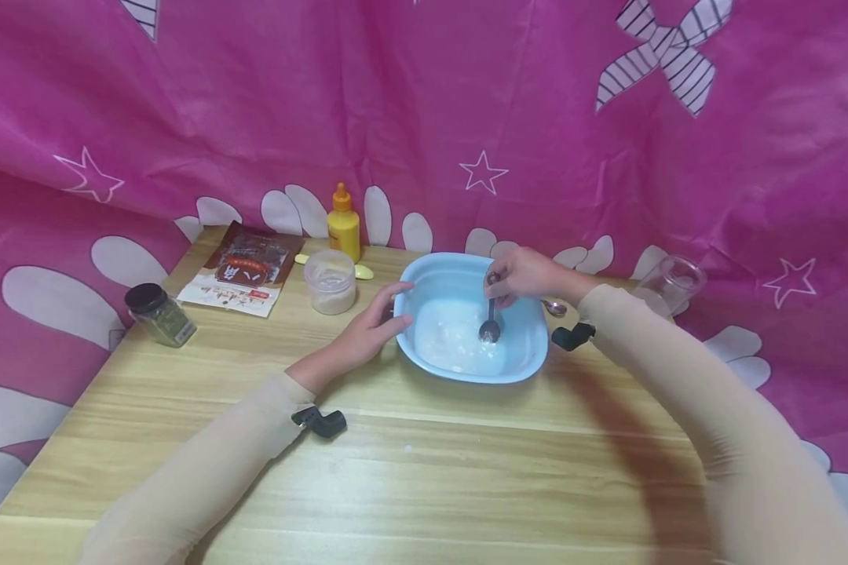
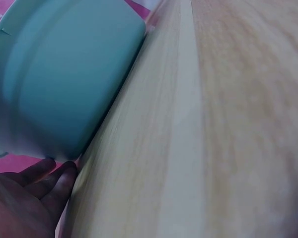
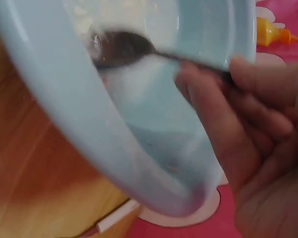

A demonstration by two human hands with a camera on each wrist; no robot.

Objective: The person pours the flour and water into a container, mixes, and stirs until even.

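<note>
A light-blue plastic basin [image 1: 469, 373] stands on the table with white, cloudy contents [image 1: 452, 337] in its bottom. My left hand [image 1: 367, 326] holds the basin's left side, thumb and a finger at the rim; in the left wrist view its other fingers [image 2: 59, 191] lie against the outer wall. My right hand [image 1: 526, 275] reaches over the basin's far right rim and pinches the handle of a dark metal spoon [image 1: 490, 329]. The spoon points down, bowl at the white contents. In the right wrist view the spoon [image 3: 121, 48] lies between thumb and fingers.
Left of the basin stand a clear tub [image 1: 330, 294] of pale powder, a yellow bottle [image 1: 343, 227], a brown-and-white packet [image 1: 243, 271] and a black-lidded jar [image 1: 161, 315]. A yellow spoon [image 1: 363, 272] lies behind the tub. On the right are another metal spoon [image 1: 555, 308] and a clear glass [image 1: 671, 282].
</note>
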